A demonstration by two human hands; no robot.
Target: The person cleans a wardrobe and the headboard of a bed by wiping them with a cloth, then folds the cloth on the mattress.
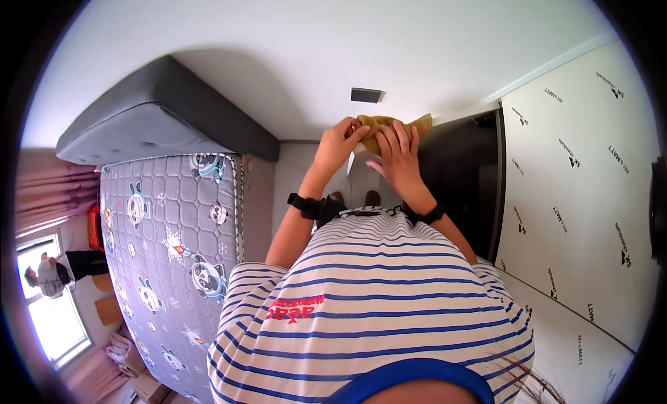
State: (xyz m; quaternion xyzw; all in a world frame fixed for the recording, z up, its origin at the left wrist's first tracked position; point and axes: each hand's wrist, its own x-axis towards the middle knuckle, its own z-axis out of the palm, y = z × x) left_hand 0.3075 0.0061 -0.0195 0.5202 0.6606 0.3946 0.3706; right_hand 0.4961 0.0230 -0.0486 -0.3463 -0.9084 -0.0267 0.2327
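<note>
A yellowish-brown cloth (423, 123) is bunched up between my two hands, in front of the white wall. My left hand (340, 144) pinches its left end between thumb and fingers. Over the front of the same cloth lies my right hand (397, 154), fingers bent onto it and the thumb held apart below. Part of the cloth is hidden behind the fingers. Black bands circle both wrists.
A dark wall plate (367, 95) sits just above the cloth. On the left are a grey headboard (187, 116) and a panda-print mattress (163, 244). A dark open cabinet (458, 182) and film-covered panels (570, 161) stand right. Another person (52, 275) is near the window.
</note>
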